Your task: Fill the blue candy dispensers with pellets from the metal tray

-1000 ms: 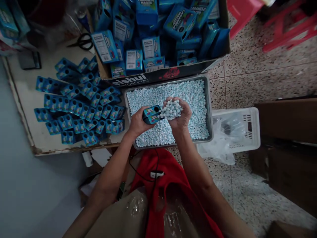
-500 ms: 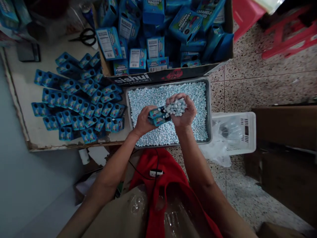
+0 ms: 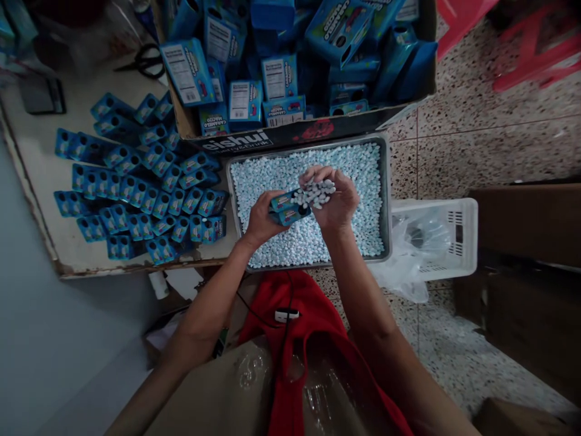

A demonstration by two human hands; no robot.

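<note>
My left hand (image 3: 262,219) is closed round two small blue candy boxes (image 3: 290,215), held side by side over a metal tray (image 3: 387,200). In the cupped palm of my right hand (image 3: 341,203) lies a heap of small pale candies (image 3: 318,192). The heap spills against the near ends of the boxes, and some candies rest at their openings. Loose pale-blue and white candies (image 3: 267,251) fill the tray beneath both hands.
Behind the tray stands a carton (image 3: 295,130) full of blue boxes. Many blue candy boxes (image 3: 131,188) stand in rows on the table to the left, near scissors (image 3: 147,60). At right are a white plastic basket (image 3: 469,239), brown cartons (image 3: 531,224) and a red stool (image 3: 521,66).
The candies in my right hand have shifted left over the box openings, and the heap looks smaller. My left hand keeps its hold on the boxes. The view has shifted slightly.
</note>
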